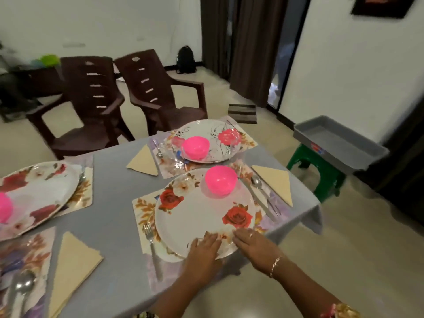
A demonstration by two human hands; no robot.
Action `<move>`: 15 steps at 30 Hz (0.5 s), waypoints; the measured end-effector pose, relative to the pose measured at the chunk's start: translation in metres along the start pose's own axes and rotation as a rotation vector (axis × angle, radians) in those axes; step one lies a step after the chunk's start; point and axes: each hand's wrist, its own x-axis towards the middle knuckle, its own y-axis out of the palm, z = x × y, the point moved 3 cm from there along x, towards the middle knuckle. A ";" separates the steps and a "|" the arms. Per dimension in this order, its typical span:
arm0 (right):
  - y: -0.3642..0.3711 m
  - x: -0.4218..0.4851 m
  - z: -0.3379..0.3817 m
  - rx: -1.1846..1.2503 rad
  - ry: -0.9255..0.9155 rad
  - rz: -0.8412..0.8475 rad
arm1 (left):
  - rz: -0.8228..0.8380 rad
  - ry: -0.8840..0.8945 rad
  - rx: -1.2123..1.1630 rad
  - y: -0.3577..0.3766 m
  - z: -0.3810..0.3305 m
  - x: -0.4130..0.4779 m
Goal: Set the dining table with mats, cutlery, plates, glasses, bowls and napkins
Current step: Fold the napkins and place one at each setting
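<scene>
The table (114, 203) looks almost laid. The near place has its floral mat (143, 207), rose plate (202, 216), pink bowl (220, 181), fork (151, 246), spoon (257, 182) and folded napkin (275, 182), and the far plate (213, 138) is dressed much the same. The left hand (204, 244) and right hand (250, 242) lie flat, fingers straight, on the rose plate's near rim, seemingly squaring it. I cannot clearly make out any glasses.

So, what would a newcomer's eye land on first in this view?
The hot-pink bowls jump out against the grey tablecloth: the near bowl sits on the rose plate at the table's near right corner, and the far bowl sits on the plate behind it. The left hand and right hand rest flat on the rose plate's near rim. Right of the table, a grey tray sits on a green stool.
</scene>
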 end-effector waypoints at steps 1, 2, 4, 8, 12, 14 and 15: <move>0.001 0.005 -0.006 -0.003 -0.063 -0.023 | 0.011 -0.052 -0.009 0.000 -0.002 0.002; 0.006 0.010 -0.010 0.012 -0.108 -0.009 | 0.013 -0.081 -0.011 0.000 -0.004 0.001; 0.022 0.013 -0.017 0.038 -0.179 0.085 | 0.028 -0.148 -0.038 -0.004 -0.010 -0.001; 0.047 0.014 -0.033 0.079 -0.226 0.265 | 0.014 -0.258 -0.060 -0.008 -0.020 -0.003; 0.043 0.021 -0.036 0.109 -0.291 0.247 | 0.011 -0.325 -0.086 -0.003 -0.017 -0.002; 0.040 0.024 -0.036 0.124 -0.335 0.215 | -0.001 -0.341 -0.119 -0.003 -0.014 0.000; 0.042 0.024 -0.036 0.136 -0.347 0.205 | -0.008 -0.347 -0.140 -0.003 -0.012 0.001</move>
